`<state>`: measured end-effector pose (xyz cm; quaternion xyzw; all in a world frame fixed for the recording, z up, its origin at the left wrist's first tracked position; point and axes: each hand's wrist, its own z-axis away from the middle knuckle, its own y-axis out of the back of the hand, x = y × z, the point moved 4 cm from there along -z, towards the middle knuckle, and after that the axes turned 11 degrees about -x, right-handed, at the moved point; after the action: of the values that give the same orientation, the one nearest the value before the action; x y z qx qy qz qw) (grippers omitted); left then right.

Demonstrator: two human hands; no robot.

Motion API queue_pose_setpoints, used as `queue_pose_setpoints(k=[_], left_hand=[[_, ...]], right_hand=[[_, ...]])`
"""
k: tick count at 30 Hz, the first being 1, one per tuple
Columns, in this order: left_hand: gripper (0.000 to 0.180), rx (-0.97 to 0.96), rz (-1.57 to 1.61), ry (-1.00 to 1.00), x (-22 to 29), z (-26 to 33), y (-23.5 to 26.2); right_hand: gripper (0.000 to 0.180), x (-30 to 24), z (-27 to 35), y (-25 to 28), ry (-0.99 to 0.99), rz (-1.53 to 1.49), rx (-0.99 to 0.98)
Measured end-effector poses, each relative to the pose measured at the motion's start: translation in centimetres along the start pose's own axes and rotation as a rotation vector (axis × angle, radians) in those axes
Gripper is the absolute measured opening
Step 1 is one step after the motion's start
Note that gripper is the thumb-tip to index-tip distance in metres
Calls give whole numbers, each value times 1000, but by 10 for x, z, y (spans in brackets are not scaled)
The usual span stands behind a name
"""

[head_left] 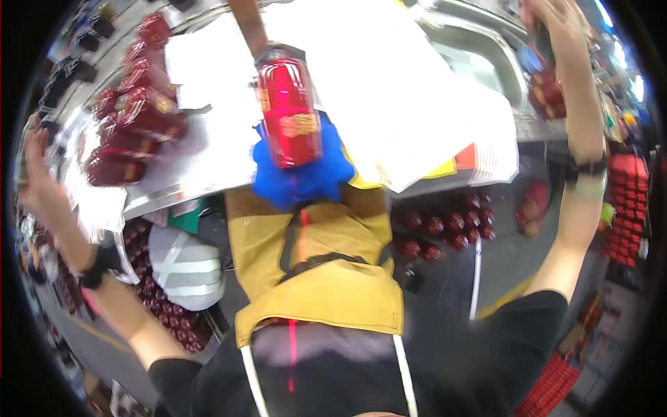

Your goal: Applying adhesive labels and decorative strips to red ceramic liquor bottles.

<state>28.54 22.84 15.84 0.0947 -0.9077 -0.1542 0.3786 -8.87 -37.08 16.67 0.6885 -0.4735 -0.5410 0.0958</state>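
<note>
Both my arms are spread wide, away from the bench. My left hand (43, 170) is raised at the far left, open with fingers stretched upward, beside a cluster of glossy dark-red containers (149, 115) with gold marks. At the upper right my right hand (556, 24) reaches up, slightly blurred; its fingers look apart and I see nothing held. Below its wrist sits another dark-red container (547, 96). Between my hands, a bright red glossy container (290, 111) with a gold emblem lies on a bunched blue cloth (299, 177) at the bench's near edge. Neither hand touches it.
White sheets (389, 76) cover the bench, with a metal basin (517, 69) at its right. A brown bar-like shape (249, 26) extends to the red container's far end. Under the bench stand rows of red containers (455, 222) and a grey striped bundle (187, 267). Red stacks (625, 208) line the right.
</note>
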Motion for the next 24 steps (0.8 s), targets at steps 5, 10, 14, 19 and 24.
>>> queue_pose_setpoints(k=[5, 10, 14, 19, 24], left_hand=[[43, -683, 468, 205, 96, 171, -115], [57, -1039, 844, 785, 121, 234, -204], [57, -902, 1040, 746, 123, 242, -212], [58, -802, 1046, 774, 108, 245, -205], [58, -820, 1141, 843, 106, 256, -213]], right_hand=[[34, -64, 99, -129, -178, -310, -358], [49, -109, 129, -213, 24, -198, -370], [65, -119, 144, -241, 269, 269, -387], [61, -116, 164, -252, 358, 233, -470], [43, -115, 170, -259, 346, 105, -471]])
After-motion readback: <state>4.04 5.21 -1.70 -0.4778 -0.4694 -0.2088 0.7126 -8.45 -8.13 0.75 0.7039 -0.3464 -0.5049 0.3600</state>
